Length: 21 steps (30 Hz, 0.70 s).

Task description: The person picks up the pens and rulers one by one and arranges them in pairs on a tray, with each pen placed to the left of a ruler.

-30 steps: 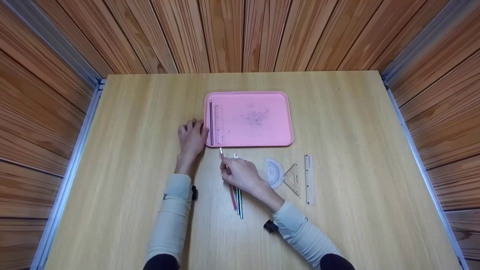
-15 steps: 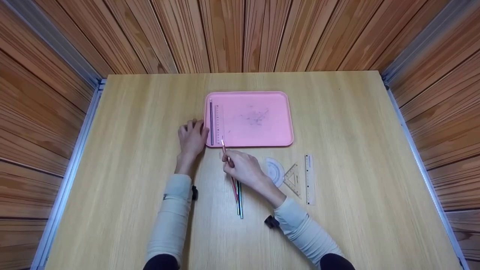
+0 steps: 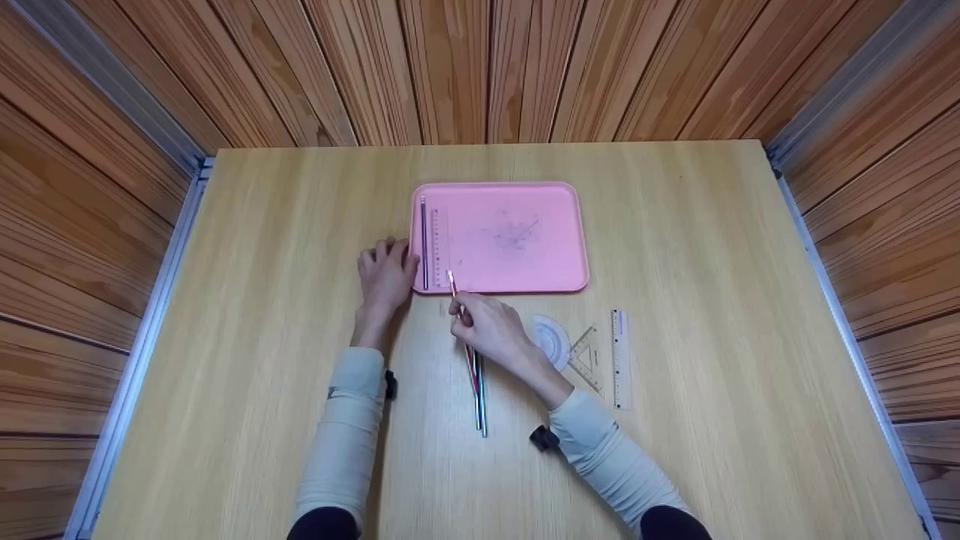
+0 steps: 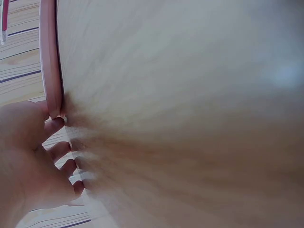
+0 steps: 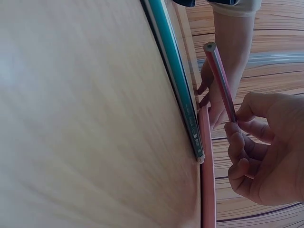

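Observation:
My right hand (image 3: 491, 326) pinches a red pencil (image 3: 452, 283) between thumb and fingertips. Its pale end reaches over the near rim of the pink tray (image 3: 517, 266), while the other end points back towards me. In the right wrist view, the red pencil (image 5: 221, 78) tilts up from the fingers of my right hand (image 5: 270, 147). My left hand (image 3: 386, 276) holds the tray's left edge, thumb on the rim and the other fingertips down on the table. Inside the tray, a dark pencil (image 3: 424, 244) and a clear ruler (image 3: 439, 247) lie along the left side.
Green pencils (image 3: 481, 397) lie on the table under and below my right hand. To its right are a clear protractor (image 3: 551, 341), a set square (image 3: 586, 358) and another clear ruler (image 3: 620, 360). Wood-panelled walls (image 3: 487, 71) stand around the table (image 3: 712, 262).
My right hand has lifted the red pencil and moved it forward and slightly right, so its pale end now overlaps the tray. The left hand has stayed at the tray's edge.

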Each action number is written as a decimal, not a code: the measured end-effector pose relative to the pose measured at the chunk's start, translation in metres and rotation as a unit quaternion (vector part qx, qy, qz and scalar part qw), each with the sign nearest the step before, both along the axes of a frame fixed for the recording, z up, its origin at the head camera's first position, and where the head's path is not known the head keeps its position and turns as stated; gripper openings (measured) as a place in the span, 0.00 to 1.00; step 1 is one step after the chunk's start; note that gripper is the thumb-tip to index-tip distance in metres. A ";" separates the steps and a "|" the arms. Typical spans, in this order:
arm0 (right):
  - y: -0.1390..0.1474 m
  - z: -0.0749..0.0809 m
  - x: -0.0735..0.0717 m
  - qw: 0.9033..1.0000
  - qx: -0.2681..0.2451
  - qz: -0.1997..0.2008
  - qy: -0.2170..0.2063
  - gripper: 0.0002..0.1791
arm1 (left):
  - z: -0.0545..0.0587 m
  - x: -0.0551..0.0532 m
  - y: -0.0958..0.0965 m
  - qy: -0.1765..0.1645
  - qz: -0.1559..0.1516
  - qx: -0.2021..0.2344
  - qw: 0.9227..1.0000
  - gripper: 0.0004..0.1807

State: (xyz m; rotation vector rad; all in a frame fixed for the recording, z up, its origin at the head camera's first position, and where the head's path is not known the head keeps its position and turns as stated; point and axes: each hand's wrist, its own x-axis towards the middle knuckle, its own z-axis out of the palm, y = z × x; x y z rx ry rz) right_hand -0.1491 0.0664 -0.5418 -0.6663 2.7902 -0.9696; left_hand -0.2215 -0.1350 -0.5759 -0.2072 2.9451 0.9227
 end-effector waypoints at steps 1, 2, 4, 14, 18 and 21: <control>0.000 0.000 -0.001 1.000 -0.001 -0.001 0.000 0.08 | 0.000 0.000 0.000 -0.001 0.000 -0.001 1.000 0.26; 0.000 0.000 -0.001 1.000 -0.002 -0.002 0.000 0.07 | 0.000 -0.001 0.000 -0.003 0.001 0.000 1.000 0.27; 0.001 0.000 -0.002 1.000 -0.001 -0.004 -0.002 0.07 | 0.000 -0.001 0.000 -0.010 0.003 -0.001 1.000 0.27; 0.002 0.003 -0.008 1.000 -0.013 -0.023 -0.008 0.06 | 0.001 -0.003 -0.001 -0.016 -0.002 -0.009 1.000 0.27; 0.003 0.003 -0.010 0.999 -0.018 -0.029 -0.014 0.06 | 0.000 -0.003 -0.001 -0.015 -0.002 -0.008 1.000 0.28; 0.003 0.003 -0.011 0.999 -0.024 -0.037 -0.022 0.06 | 0.000 -0.002 -0.001 -0.015 -0.001 -0.006 1.000 0.28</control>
